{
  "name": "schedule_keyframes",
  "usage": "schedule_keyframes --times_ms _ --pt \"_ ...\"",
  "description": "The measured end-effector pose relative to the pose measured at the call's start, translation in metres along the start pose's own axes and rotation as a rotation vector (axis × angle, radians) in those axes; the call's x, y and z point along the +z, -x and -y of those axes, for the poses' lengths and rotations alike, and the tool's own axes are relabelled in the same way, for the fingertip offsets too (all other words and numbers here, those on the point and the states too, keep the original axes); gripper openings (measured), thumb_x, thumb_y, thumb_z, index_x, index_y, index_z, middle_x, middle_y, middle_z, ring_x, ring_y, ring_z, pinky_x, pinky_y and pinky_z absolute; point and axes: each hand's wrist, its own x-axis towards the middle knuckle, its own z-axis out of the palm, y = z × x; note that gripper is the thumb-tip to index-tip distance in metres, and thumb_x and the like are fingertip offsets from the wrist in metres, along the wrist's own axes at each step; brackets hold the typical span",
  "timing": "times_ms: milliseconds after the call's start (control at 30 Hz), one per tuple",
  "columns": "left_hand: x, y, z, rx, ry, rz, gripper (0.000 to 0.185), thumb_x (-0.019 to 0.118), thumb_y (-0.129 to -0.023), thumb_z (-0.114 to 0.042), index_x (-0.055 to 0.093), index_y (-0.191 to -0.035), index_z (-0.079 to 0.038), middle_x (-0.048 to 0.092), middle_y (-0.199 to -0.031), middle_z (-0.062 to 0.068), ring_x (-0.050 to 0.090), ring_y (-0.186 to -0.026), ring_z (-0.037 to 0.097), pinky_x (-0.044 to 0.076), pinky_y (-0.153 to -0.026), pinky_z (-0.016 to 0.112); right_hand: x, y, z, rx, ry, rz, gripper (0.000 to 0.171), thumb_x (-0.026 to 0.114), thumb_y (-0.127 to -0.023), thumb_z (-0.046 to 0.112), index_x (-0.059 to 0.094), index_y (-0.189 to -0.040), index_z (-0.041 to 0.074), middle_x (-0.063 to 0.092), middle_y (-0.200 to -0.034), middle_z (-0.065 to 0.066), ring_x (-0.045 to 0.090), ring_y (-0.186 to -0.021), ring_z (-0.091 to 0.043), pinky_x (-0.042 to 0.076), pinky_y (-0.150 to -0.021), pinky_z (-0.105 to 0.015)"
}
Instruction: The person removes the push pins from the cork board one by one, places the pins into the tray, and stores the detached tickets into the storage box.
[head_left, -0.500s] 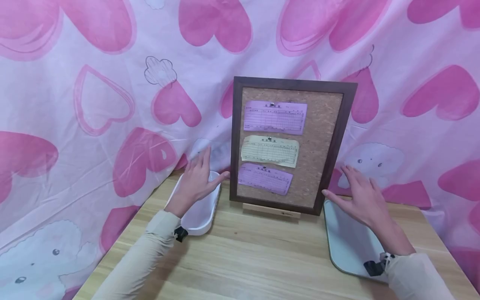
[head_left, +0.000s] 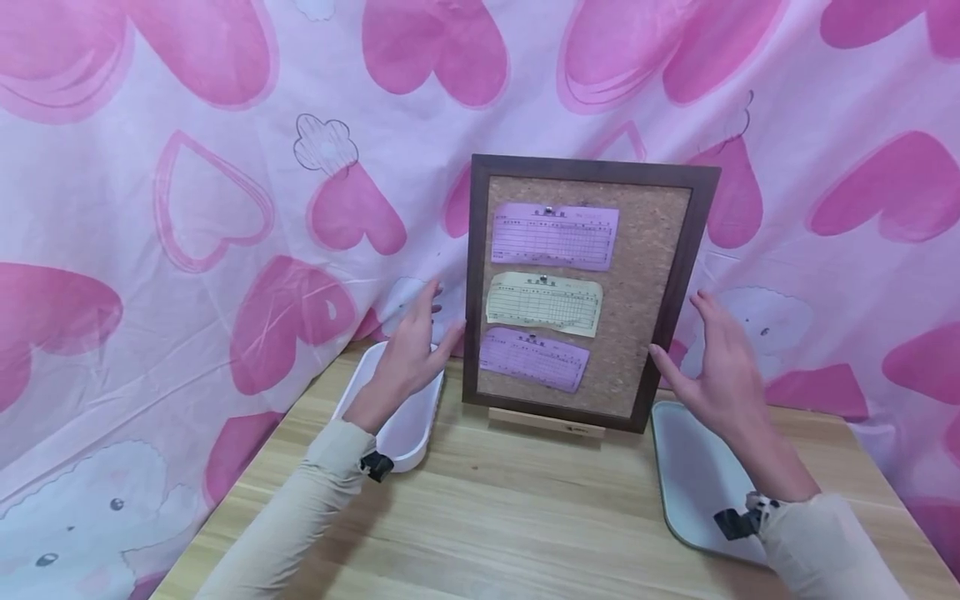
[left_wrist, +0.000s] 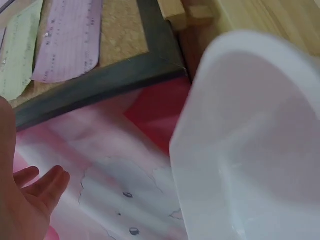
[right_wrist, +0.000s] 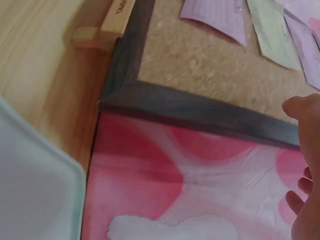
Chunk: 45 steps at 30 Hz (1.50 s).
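Our left hand [head_left: 411, 354] and right hand [head_left: 718, 367] are both open, fingers straight, flanking the cork board [head_left: 587, 292]: the left thumb is at its left frame edge, the right thumb touching or just short of the right edge; neither grips yet. The board stands upright on a small wooden stand [head_left: 546, 422] at the back of the wooden table [head_left: 510, 517], against the heart-print cloth [head_left: 187, 208]. We judge it rigid and light, with a dark wood frame [head_left: 472, 292] and a crumbly cork face. Best hold: both side rails at mid-height, palms squeezing inward. Three pinned slips [head_left: 553, 236] are loose paper, so keep fingers off the face. The stand looks separate and may stay behind. A white tub [head_left: 405, 433] sits under the left hand, a pale tray [head_left: 693, 492] under the right.
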Motion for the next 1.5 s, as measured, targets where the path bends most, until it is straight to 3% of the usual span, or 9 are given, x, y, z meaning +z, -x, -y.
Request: schedule_keyframes --times_ms 167,300,500,633,800,1033,1333,1500 --pt "0.005 -0.010 -0.011 0.029 0.129 -0.080 0.075 0.066 -0.108 -0.035 0.032 -0.167 -0.006 0.056 -0.157 0.017 0.069 -0.131 0.038 0.060 -0.107 0.048 -0.003 -0.013 0.009 -0.054 -0.045 -0.094 0.092 0.084 -0.089 0.022 0.037 -0.167 0.014 0.040 -0.172 -0.017 0.041 -0.154 -0.046 0.033 -0.129 -0.064" --pt "0.008 -0.019 -0.018 0.044 0.179 -0.132 0.071 0.065 -0.108 -0.035 0.034 -0.167 -0.010 0.056 -0.160 0.017 0.065 -0.138 0.038 0.056 -0.114 0.046 -0.005 -0.024 0.016 -0.091 -0.071 -0.131 0.085 0.081 -0.091 0.018 0.040 -0.166 0.012 0.044 -0.170 -0.017 0.043 -0.152 -0.044 0.035 -0.128 -0.061" --pt "0.014 -0.026 -0.026 0.049 0.234 -0.144 0.067 0.063 -0.109 -0.035 0.037 -0.165 -0.009 0.053 -0.162 0.019 0.063 -0.141 0.037 0.054 -0.117 0.046 -0.005 -0.037 0.033 -0.129 -0.079 -0.126 0.077 0.078 -0.093 0.014 0.043 -0.162 0.007 0.046 -0.167 -0.018 0.041 -0.155 -0.042 0.032 -0.132 -0.058" --pt "0.017 -0.029 -0.031 0.048 0.250 -0.150 0.065 0.063 -0.109 -0.034 0.039 -0.163 -0.008 0.052 -0.164 0.013 0.061 -0.143 0.030 0.052 -0.119 0.043 0.000 -0.045 0.045 -0.185 -0.093 -0.135 0.071 0.076 -0.094 0.012 0.047 -0.159 0.004 0.050 -0.163 -0.021 0.043 -0.153 -0.043 0.033 -0.131 -0.056" --pt "0.023 -0.040 -0.040 0.088 0.284 -0.196 0.063 0.065 -0.108 -0.031 0.042 -0.161 -0.006 0.059 -0.157 0.013 0.062 -0.141 0.026 0.051 -0.120 0.041 0.005 -0.054 0.060 -0.217 -0.130 -0.168 0.066 0.076 -0.095 0.010 0.051 -0.156 0.004 0.056 -0.157 -0.022 0.048 -0.149 -0.042 0.037 -0.128 -0.054" --pt "0.027 -0.053 -0.052 0.122 0.262 -0.238 0.059 0.062 -0.109 -0.032 0.046 -0.161 -0.009 0.057 -0.158 0.011 0.056 -0.146 0.023 0.046 -0.124 0.040 0.014 -0.065 0.081 -0.239 -0.179 -0.156 0.062 0.076 -0.095 0.006 0.054 -0.154 0.004 0.059 -0.152 -0.021 0.053 -0.144 -0.039 0.044 -0.122 -0.054" --pt "0.034 -0.057 -0.059 0.072 0.238 -0.262 0.060 0.062 -0.109 -0.035 0.046 -0.161 -0.012 0.050 -0.163 0.012 0.044 -0.155 0.021 0.034 -0.132 0.041 0.030 -0.081 0.100 -0.272 -0.227 -0.145 0.052 0.068 -0.100 -0.001 0.056 -0.150 0.001 0.061 -0.147 -0.021 0.057 -0.139 -0.037 0.047 -0.120 -0.051" --pt "0.034 -0.060 -0.063 0.043 0.235 -0.242 0.063 0.059 -0.110 -0.039 0.041 -0.167 -0.020 0.042 -0.170 0.010 0.037 -0.160 0.020 0.032 -0.133 0.044 0.039 -0.091 0.104 -0.323 -0.227 -0.152 0.046 0.061 -0.101 -0.008 0.059 -0.146 -0.002 0.064 -0.139 -0.023 0.062 -0.129 -0.037 0.052 -0.110 -0.050"
